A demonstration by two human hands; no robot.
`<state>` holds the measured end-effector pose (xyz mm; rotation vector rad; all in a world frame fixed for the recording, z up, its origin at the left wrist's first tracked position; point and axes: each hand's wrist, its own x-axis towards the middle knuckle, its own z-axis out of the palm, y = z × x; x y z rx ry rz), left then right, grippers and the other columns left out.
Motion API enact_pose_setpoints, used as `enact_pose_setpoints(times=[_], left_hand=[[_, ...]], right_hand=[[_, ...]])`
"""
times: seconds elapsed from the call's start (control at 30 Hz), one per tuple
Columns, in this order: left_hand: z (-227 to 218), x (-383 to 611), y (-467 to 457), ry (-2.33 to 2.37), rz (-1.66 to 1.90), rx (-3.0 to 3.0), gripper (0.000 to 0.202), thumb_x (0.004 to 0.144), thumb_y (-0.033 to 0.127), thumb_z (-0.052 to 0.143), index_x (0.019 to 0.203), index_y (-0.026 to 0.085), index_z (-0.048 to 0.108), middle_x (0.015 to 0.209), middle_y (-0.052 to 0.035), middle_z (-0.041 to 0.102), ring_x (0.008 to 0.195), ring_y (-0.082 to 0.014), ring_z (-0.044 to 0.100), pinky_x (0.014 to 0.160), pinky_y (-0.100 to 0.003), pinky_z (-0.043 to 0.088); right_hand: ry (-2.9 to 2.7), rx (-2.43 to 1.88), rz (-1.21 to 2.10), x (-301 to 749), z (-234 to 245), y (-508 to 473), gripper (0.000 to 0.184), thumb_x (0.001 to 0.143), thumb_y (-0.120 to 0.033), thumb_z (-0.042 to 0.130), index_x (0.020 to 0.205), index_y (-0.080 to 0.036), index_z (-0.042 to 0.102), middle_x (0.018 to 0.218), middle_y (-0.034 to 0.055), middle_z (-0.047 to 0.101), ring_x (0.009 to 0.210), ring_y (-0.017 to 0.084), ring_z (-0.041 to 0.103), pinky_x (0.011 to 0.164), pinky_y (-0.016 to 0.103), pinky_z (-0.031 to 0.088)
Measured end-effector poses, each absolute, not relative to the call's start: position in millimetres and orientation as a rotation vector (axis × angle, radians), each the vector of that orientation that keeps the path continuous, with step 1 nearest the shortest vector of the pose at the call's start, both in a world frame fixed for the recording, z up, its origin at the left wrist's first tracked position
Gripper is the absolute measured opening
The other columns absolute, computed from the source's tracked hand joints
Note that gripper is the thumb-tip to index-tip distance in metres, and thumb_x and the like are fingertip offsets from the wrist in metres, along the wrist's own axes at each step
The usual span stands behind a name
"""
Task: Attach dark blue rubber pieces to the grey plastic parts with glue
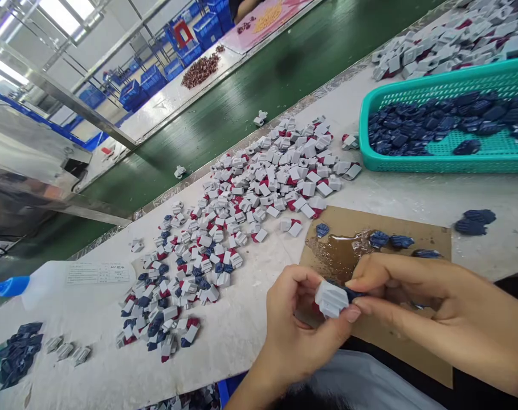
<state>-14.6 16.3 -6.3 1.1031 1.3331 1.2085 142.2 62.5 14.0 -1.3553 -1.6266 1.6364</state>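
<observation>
Between thumb and fingers, my left hand (299, 327) grips a grey plastic part (331, 299), with a bit of red showing under it. My right hand (416, 302) pinches a small dark blue plastic piece (351, 294) against the grey part's right side; the fingertips hide most of it. Both hands are over a brown cardboard sheet (429, 347) that has a wet brown patch (342, 250). Several loose dark blue pieces (400, 241) lie on that sheet beyond my hands.
A large pile of grey and red parts (267, 182), some with blue, spreads across the white table (224, 359). A green basket (438, 165) of blue pieces stands at the right. At the left lies a white bottle (83, 279) with a blue tip. A green conveyor belt (237, 119) runs behind.
</observation>
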Motion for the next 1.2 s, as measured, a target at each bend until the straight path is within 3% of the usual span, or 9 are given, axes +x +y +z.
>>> enact_pose_setpoints(times=[0.13, 0.27, 0.37, 0.43, 0.6, 0.77, 0.97, 1.2], left_hand=[[-8.3, -18.0, 17.0, 1.299, 1.22, 1.449, 0.03, 0.085, 0.048, 0.053, 0.096, 0.02, 0.054, 0.068, -0.0021, 0.054, 0.055, -0.0136, 0.048, 0.051, -0.026, 0.038], [-10.1, -15.9, 18.6, 1.436, 1.273, 1.403, 0.041, 0.096, 0.049, 0.025, 0.078, 0.021, 0.049, 0.055, 0.003, 0.039, 0.046, -0.0113, 0.036, 0.046, -0.027, 0.028], [-12.3, -7.2, 19.2, 1.519, 1.278, 1.341, 0.043, 0.097, 0.048, 0.025, 0.076, 0.02, 0.05, 0.056, 0.0031, 0.038, 0.048, -0.0118, 0.036, 0.048, -0.028, 0.027], [-13.9, -0.2, 19.6, 1.497, 1.284, 1.349, 0.042, 0.097, 0.048, 0.026, 0.078, 0.02, 0.051, 0.06, 0.0013, 0.045, 0.051, -0.0132, 0.04, 0.052, -0.028, 0.032], [-18.6, 11.8, 19.3, 1.534, 1.476, 1.4, 0.045, 0.097, 0.045, 0.024, 0.076, 0.02, 0.055, 0.076, -0.0051, 0.06, 0.074, -0.0194, 0.055, 0.071, -0.032, 0.042], [-20.8, 15.1, 18.5, 1.609, 1.597, 1.395, 0.047, 0.097, 0.047, 0.025, 0.072, 0.022, 0.055, 0.065, -0.001, 0.058, 0.062, -0.0163, 0.056, 0.063, -0.031, 0.043], [-20.2, 8.3, 26.0, 1.64, 1.64, 1.432, 0.044, 0.096, 0.047, 0.029, 0.07, 0.022, 0.055, 0.066, -0.0027, 0.06, 0.067, -0.0188, 0.058, 0.066, -0.033, 0.044], [-20.4, 8.2, 28.9, 1.518, 1.55, 1.331, 0.047, 0.097, 0.049, 0.022, 0.07, 0.021, 0.049, 0.07, -0.0026, 0.053, 0.071, -0.0181, 0.051, 0.068, -0.03, 0.039]], right_hand=[[-1.551, -1.293, 1.855, 141.4, 8.4, 57.5, 0.036, 0.068, -0.056, 0.068, 0.069, -0.021, 0.061, 0.066, 0.0009, 0.058, 0.06, 0.014, 0.054, 0.05, 0.022, 0.043], [-1.618, -1.189, 1.767, 137.2, 9.4, 62.9, 0.035, 0.073, -0.057, 0.063, 0.077, -0.022, 0.065, 0.073, 0.0018, 0.062, 0.066, 0.014, 0.056, 0.058, 0.023, 0.045], [-1.384, -1.225, 1.645, 119.4, 12.2, 76.8, 0.052, 0.079, -0.069, 0.047, 0.086, -0.022, 0.067, 0.085, 0.0029, 0.066, 0.08, 0.013, 0.06, 0.071, 0.022, 0.047], [-1.144, -1.218, 1.763, 101.6, 14.1, 84.9, 0.06, 0.074, -0.075, 0.047, 0.087, -0.019, 0.065, 0.089, 0.0047, 0.068, 0.083, 0.015, 0.063, 0.075, 0.023, 0.049], [-0.877, -1.1, 2.153, 72.3, 18.9, 84.2, 0.062, 0.069, -0.078, 0.05, 0.073, -0.017, 0.058, 0.057, 0.0045, 0.063, 0.057, 0.015, 0.061, 0.057, 0.024, 0.05], [-0.992, -1.09, 1.91, 71.7, 24.8, 74.5, 0.066, 0.07, -0.081, 0.043, 0.056, -0.018, 0.054, 0.05, 0.0027, 0.057, 0.053, 0.013, 0.058, 0.051, 0.023, 0.045], [-1.058, -1.076, 1.661, 65.3, 22.3, 71.4, 0.066, 0.078, -0.079, 0.033, 0.062, -0.019, 0.058, 0.063, 0.0045, 0.062, 0.066, 0.015, 0.061, 0.055, 0.024, 0.046], [-0.725, -1.096, 1.824, 60.5, 12.8, 73.7, 0.063, 0.064, -0.081, 0.051, 0.069, -0.019, 0.056, 0.068, 0.0021, 0.061, 0.059, 0.012, 0.056, 0.054, 0.023, 0.046]])
